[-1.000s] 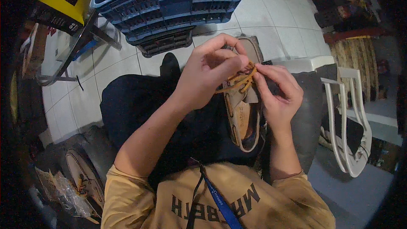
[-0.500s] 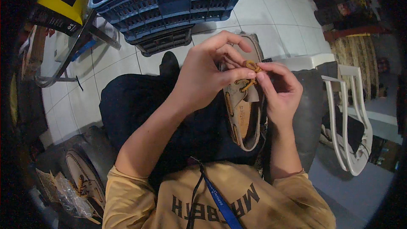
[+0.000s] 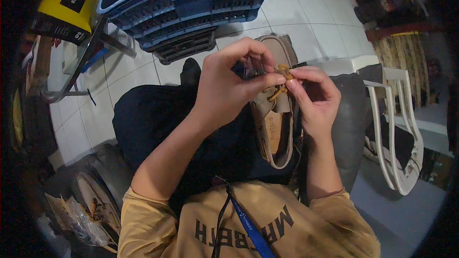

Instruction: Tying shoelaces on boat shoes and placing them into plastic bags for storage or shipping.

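Observation:
A beige boat shoe (image 3: 267, 110) lies on my lap with its toe pointing away from me and its tan insole showing. Its yellow-brown shoelace (image 3: 284, 70) is bunched in a small loop or knot above the tongue. My left hand (image 3: 234, 76) pinches the lace between thumb and fingertips from the left. From the other side, my right hand (image 3: 315, 93) grips the same lace with thumb and forefinger. Both sets of fingertips nearly meet at the knot, and the exact path of the lace between them is partly hidden.
A matching shoe (image 3: 98, 198) rests at the lower left beside clear plastic wrapping (image 3: 83, 220). Ahead stands a blue plastic crate (image 3: 191, 7) on a black one (image 3: 184, 48). A white plastic chair (image 3: 397, 129) is at the right, a yellow-black box (image 3: 69, 5) at the upper left.
My left hand has shifted slightly left, and its fingers have curled in more. The lace loop at the fingertips has changed shape, while my right hand stays nearly in place.

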Demonstrator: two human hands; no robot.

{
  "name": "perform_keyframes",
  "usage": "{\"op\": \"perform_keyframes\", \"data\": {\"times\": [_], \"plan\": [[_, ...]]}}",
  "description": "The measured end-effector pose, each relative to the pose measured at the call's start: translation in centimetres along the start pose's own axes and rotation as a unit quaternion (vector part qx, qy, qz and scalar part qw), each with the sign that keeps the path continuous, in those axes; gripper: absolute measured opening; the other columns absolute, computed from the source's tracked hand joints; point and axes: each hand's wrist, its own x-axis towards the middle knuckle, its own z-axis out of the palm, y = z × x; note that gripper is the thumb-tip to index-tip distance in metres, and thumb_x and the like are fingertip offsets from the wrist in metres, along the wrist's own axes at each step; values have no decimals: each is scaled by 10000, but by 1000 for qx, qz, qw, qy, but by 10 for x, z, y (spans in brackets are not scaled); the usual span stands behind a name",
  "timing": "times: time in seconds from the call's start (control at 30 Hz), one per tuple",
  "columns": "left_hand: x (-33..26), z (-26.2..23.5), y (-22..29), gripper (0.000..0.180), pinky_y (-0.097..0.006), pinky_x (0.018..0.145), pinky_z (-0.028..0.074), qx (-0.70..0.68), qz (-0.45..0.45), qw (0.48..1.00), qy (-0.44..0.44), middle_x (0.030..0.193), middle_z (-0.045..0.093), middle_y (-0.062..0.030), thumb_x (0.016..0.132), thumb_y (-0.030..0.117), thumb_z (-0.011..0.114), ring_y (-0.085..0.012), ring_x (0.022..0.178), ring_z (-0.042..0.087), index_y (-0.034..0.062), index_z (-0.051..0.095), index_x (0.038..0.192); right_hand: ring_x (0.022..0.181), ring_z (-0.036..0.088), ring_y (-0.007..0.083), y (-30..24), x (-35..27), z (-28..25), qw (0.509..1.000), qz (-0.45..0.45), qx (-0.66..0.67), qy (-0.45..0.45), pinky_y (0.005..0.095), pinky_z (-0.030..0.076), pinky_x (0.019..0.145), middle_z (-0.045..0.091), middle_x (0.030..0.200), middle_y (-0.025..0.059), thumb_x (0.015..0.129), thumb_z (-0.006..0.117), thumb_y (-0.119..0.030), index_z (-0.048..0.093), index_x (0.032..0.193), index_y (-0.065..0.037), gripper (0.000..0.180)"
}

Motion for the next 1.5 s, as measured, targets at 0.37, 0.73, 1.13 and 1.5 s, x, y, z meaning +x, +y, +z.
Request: {"op": "perform_keyframes", "data": {"times": [0.37, 0.73, 1.13, 1.5], "plan": [[-1, 7, 3, 375, -239, 800, 512, -236, -129, 963, -26, 990, 720, -58, 846, 11, 818, -100, 915, 672, 67, 535, 1085, 950, 715, 224, -3, 3, 7, 984, -141, -106, 3, 319, 541, 867, 753, 985, 117, 822, 801, 40, 744, 983, 8, 173], [-2, 10, -11, 325, -259, 855, 501, -185, -89, 979, -11, 1027, 732, -78, 882, 37, 789, -105, 941, 660, 87, 487, 991, 941, 704, 187, -3, 1, 10, 998, -19, -48, 22, 309, 537, 867, 761, 1022, 107, 825, 804, 22, 750, 1005, 16, 187], [2, -3, 9, 289, -251, 794, 540, -174, -101, 979, -26, 984, 754, -90, 870, 23, 798, -104, 893, 698, 38, 583, 1063, 872, 723, 210, -10, 10, 10, 964, -185, -190, -3, 319, 560, 807, 754, 941, 118, 805, 813, 25, 757, 1002, -7, 207], [3, 3, -4, 329, -239, 829, 522, -164, -53, 985, -9, 965, 741, -17, 857, 34, 816, -79, 918, 682, 19, 646, 1139, 967, 694, 177, -5, 2, 10, 999, 12, -30, 19, 304, 520, 902, 757, 998, 92, 853, 792, -6, 749, 1027, 8, 180]]}}
